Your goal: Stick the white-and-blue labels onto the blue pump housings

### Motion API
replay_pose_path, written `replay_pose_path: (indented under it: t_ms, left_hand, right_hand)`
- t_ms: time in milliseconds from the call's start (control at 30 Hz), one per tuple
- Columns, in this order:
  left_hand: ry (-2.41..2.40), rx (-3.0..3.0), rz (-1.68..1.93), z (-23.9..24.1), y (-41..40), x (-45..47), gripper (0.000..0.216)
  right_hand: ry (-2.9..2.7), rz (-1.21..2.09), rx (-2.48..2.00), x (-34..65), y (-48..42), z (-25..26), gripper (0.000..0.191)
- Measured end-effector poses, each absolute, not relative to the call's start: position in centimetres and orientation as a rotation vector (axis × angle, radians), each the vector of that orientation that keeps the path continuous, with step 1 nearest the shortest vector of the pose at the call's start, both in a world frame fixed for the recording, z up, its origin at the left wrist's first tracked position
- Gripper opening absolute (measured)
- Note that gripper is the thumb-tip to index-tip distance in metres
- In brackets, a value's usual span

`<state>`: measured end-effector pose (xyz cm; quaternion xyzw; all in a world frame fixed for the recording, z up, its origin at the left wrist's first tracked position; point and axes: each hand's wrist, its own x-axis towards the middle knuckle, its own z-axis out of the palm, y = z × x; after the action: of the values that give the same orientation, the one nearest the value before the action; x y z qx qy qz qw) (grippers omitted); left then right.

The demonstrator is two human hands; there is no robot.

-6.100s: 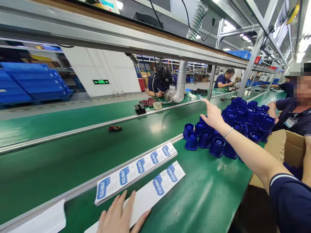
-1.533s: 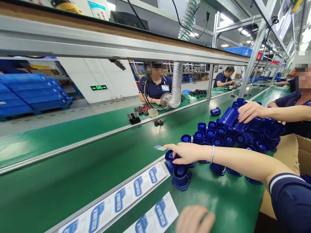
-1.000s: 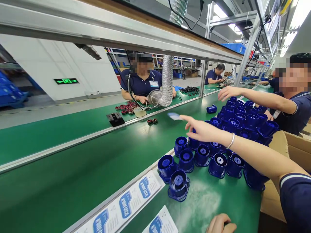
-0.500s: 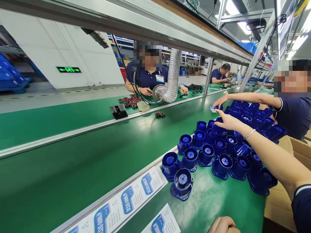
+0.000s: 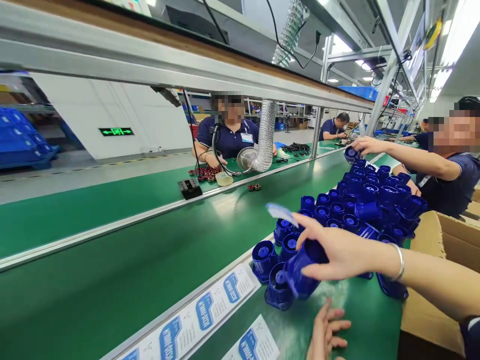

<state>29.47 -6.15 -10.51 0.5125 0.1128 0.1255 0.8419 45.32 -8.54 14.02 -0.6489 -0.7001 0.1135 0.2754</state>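
Note:
My right hand [image 5: 337, 250], with a bangle on its wrist, reaches in from the right. Its thumb and fingers grip a blue plastic horn-shaped housing [image 5: 304, 277], which is tilted and above the bench. A blue-and-white label [image 5: 280, 214], blurred, projects from the index fingertip. Below, my left hand [image 5: 325, 332] has its fingers spread and holds nothing. Standing close to the held part are more blue housings [image 5: 264, 256], grouped on the green bench. Printed label sheets [image 5: 204, 307] lie along the bench edge, with a separate label [image 5: 253, 340] nearer to me.
An open cardboard box [image 5: 427, 280] stands at the right. A co-worker's hand [image 5: 369, 145] holds another blue housing at the far end. Across the green conveyor [image 5: 150, 270], another person sits behind an extraction duct [image 5: 266, 140]. A metal beam [image 5: 187, 75] crosses overhead.
My right hand has drawn back toward me, bringing a label and gripping a blue housing. My left hand has come farther into view and opened. The co-worker has lifted a housing.

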Motion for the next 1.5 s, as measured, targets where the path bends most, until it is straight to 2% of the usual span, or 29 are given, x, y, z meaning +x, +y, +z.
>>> replay_pose_path:
  t_ms: [167, 333, 433, 633, 767, 833, 1000, 1233, 1500]
  left_hand:
    - [0.047, 0.450, 0.320, -5.7, -3.9, 27.2, 0.063]
    - [0.023, 0.364, 0.458, -0.1, -2.3, 24.8, 0.039]
    - [0.116, 0.398, 0.573, 1.5, -1.7, 23.5, 0.033]
    - [0.495, 0.415, 0.553, 0.6, -1.7, 20.4, 0.059]
    - [0.591, 0.438, 0.508, -0.2, -3.6, 19.9, 0.077]
    - [0.627, 0.452, 0.483, -0.3, -4.6, 20.0, 0.079]
    - [0.713, 0.501, 0.407, -0.4, -6.5, 20.1, 0.081]
    - [0.703, 0.530, 0.330, -2.3, -7.1, 20.0, 0.082]
    - [0.627, 0.522, 0.256, -4.2, -6.2, 19.7, 0.083]
  right_hand:
    - [-1.975, 0.067, -1.457, 40.7, -10.4, 10.7, 0.104]
    - [-1.976, -0.167, -1.296, 39.4, -11.4, 10.3, 0.101]
    - [-2.029, -0.229, -1.264, 39.2, -12.6, 11.6, 0.094]
    - [-1.972, -0.407, -1.440, 43.1, -16.1, 12.5, 0.074]
    - [-1.652, -0.427, -1.832, 49.4, -17.4, 10.8, 0.081]
    - [-1.472, -0.370, -2.037, 52.6, -17.3, 9.5, 0.088]
    - [-1.400, -0.111, -2.206, 57.1, -15.6, 6.6, 0.099]
    - [-1.386, 0.087, -2.267, 56.9, -15.4, 4.4, 0.094]
    - [-1.417, -0.007, -2.229, 55.0, -15.1, 4.6, 0.088]
